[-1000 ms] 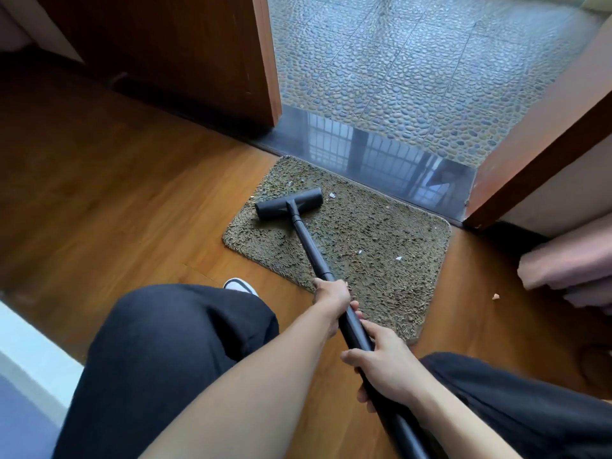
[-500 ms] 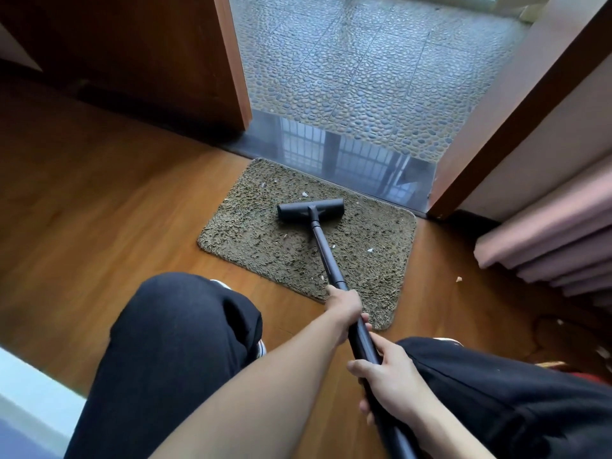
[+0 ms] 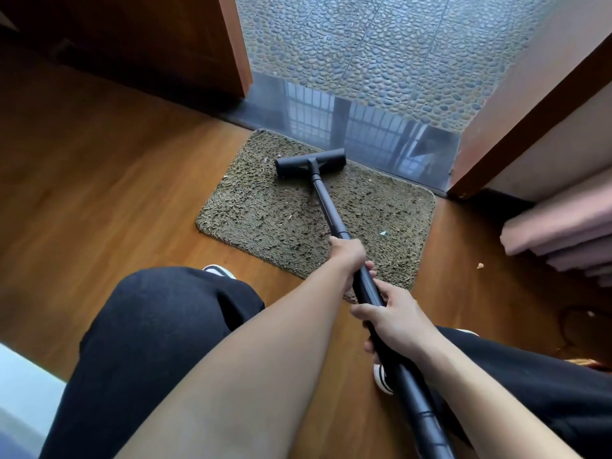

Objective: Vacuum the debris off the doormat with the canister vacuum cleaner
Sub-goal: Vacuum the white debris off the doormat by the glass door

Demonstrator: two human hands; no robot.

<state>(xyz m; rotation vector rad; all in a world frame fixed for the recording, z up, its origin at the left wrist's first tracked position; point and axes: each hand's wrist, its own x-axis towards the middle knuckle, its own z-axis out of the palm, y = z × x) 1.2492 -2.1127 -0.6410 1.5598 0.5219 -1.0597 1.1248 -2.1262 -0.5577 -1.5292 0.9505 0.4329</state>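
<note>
Two hands hold the vacuum's black wand (image 3: 326, 207) over a wooden floor (image 3: 116, 177). The left hand (image 3: 347, 255) is at centre frame and the right hand (image 3: 397, 323) just below it, the fingers of both curled round the tube. The floor head (image 3: 291, 165) sits on the shaggy doormat (image 3: 265, 210) at its upper edge, just beside the glossy threshold (image 3: 364, 134). Pebble tiles (image 3: 364, 44) lie beyond, with a dark door (image 3: 149, 38) at upper left. A white fleck (image 3: 383, 233) lies on the mat's right part, and a crumb (image 3: 479, 265) on the bare floor to its right.
</note>
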